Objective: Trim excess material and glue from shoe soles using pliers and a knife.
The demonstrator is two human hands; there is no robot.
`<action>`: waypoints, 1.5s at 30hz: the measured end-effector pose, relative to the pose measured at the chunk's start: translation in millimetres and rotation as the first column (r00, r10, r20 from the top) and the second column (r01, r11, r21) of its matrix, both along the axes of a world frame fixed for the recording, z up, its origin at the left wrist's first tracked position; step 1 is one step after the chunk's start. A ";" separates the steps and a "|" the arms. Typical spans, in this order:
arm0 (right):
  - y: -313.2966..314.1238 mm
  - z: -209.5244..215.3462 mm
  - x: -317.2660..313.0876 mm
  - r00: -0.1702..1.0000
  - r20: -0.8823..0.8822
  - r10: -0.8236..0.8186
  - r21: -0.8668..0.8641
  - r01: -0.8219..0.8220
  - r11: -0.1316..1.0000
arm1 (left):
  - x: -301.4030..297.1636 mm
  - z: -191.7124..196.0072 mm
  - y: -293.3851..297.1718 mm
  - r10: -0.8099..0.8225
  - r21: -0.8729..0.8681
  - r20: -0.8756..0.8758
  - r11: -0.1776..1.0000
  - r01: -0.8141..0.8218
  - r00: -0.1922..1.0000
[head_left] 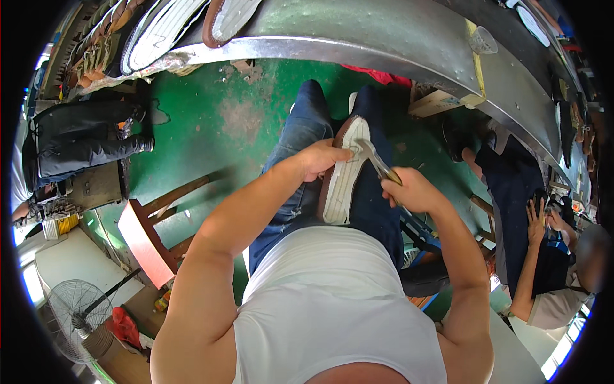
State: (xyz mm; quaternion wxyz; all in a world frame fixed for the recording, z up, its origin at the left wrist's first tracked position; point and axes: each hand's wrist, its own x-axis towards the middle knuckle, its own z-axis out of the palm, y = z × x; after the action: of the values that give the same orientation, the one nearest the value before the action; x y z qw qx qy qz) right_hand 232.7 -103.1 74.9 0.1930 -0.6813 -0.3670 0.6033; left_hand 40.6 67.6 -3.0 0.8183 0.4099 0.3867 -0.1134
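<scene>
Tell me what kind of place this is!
Probably a shoemaking workshop: the right hand holds a hammer and the left hand a shoe sole, while more soles lie on the metal bench.

The scene is viewed from the person's head, through the left of two fisheye cameras, faced steeply down over the shirt point(339, 301), which is seen nearest. The left hand point(323, 159) and right hand point(412, 190) are placed farther off, around the middle, with the bench point(364, 38) cut off at the far side. A wide sweep is taken in, from a fan point(78, 320) at near left to a co-worker point(559, 310) at right; straight edges are bent.
</scene>
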 end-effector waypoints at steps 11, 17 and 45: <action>-8.8 34.6 -55.3 0.564 0.707 0.427 0.004 -0.607 0.795 | 3.0 -2.4 -3.8 -0.009 -0.033 -0.004 0.999 0.009 1.000; -28.2 -22.6 -52.3 0.871 0.449 0.200 0.268 -0.345 0.900 | -5.1 -9.8 1.4 0.026 -0.060 0.062 0.998 -0.022 0.998; -74.5 -5.1 -5.5 0.963 -0.216 0.161 -0.142 -0.194 0.971 | -62.7 -24.6 -95.7 -0.126 0.598 0.005 0.795 0.098 0.992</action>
State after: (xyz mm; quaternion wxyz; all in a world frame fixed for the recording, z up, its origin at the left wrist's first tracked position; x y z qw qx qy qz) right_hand 227.2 -177.6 69.7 0.1187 -0.5939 -0.3550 0.7121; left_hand -22.1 -28.1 -27.6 0.6480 0.6710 0.3595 -0.0252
